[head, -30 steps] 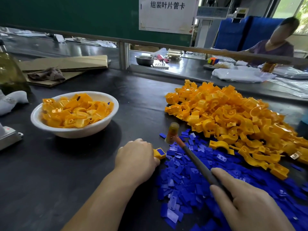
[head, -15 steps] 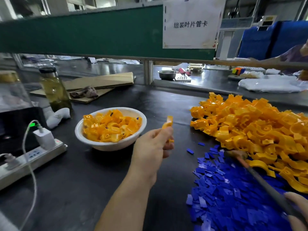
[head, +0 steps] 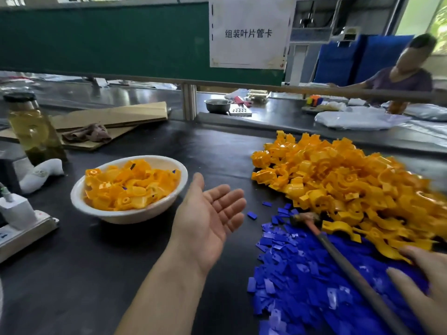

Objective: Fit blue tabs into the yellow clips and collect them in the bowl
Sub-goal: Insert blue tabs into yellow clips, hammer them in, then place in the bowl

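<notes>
Left hand [head: 208, 223] palm-up, fingers spread, empty.

Left hand [head: 208, 223] palm up, fingers spread and empty, right hand [head: 425, 281] at lower right, grip unclear

1. My black worktable [head: 121, 262]; cardboard [head: 116, 117] flat at its far left.
2. Green partition [head: 108, 42] ahead of me, white paper sign [head: 249, 32] fixed to it.
3. Daylight through window [head: 420, 18], far right.
</notes>
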The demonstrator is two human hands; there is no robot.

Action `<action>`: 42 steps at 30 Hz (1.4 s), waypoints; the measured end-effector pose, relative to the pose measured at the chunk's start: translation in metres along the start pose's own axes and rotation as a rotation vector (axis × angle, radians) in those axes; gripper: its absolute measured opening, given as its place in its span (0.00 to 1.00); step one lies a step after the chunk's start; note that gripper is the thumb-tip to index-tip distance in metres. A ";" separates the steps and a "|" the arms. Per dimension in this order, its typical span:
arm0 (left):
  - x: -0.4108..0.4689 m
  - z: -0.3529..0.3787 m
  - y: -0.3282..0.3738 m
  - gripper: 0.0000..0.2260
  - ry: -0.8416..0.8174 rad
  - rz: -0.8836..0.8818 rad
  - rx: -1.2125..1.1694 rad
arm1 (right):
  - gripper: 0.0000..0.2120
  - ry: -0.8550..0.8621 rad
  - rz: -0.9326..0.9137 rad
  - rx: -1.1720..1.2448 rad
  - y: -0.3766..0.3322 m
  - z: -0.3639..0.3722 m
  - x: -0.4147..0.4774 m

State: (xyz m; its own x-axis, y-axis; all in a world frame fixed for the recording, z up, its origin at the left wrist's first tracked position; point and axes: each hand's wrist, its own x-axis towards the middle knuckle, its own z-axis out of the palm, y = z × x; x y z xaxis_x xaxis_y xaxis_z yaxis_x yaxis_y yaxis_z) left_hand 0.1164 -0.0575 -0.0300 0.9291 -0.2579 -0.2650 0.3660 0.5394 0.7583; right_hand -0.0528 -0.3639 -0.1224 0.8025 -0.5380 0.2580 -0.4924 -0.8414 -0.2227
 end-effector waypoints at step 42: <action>-0.048 0.045 -0.097 0.14 -0.576 0.068 0.649 | 0.15 -0.362 -0.079 1.123 -0.097 -0.081 -0.029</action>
State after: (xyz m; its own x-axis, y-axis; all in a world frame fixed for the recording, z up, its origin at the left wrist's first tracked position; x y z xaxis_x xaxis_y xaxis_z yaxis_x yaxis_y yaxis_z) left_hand 0.0340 -0.1337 -0.0645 0.7127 -0.7015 0.0029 0.0450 0.0499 0.9977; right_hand -0.0558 -0.2703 -0.0321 0.9551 -0.2887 0.0669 -0.0101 -0.2573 -0.9663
